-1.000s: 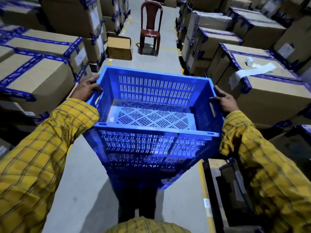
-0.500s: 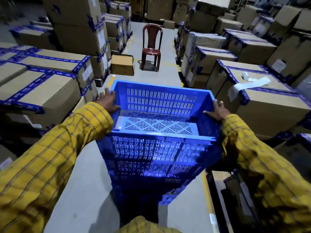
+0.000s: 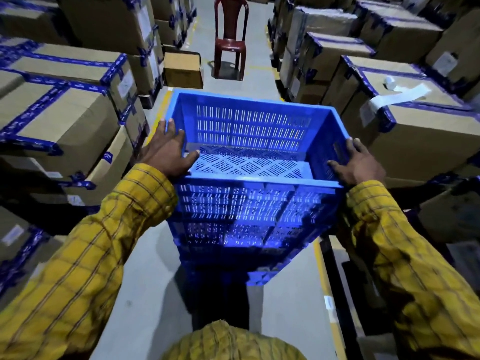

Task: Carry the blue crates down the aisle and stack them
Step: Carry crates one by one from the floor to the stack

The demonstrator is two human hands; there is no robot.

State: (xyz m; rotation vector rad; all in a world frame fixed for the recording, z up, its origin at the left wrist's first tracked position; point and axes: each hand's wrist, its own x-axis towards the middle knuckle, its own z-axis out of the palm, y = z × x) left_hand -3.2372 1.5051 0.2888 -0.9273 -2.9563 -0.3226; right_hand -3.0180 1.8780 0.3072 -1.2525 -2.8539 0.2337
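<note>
A stack of several nested blue slotted crates [image 3: 249, 211] stands in the aisle right in front of me, its top crate empty. My left hand [image 3: 166, 154] lies flat on the near left corner of the top rim, fingers spread and thumb pointing into the crate. On the near right rim rests my right hand [image 3: 358, 165], fingers laid over the outer edge and thumb along the inner side. Both arms wear yellow checked sleeves. The stack's base is hidden by its own shadow and my legs.
Cardboard boxes with blue tape [image 3: 59, 120] wall the aisle on the left, and more boxes [image 3: 415, 131] line the right. A maroon plastic chair [image 3: 230, 40] stands in the aisle ahead, an open carton [image 3: 183, 70] to its left. Grey floor [image 3: 145, 294] shows beside the stack.
Both hands have slid back along the side rims from the middle to the near corners, and now lie flatter on top. The view has tilted down, and the chair sits higher in view.
</note>
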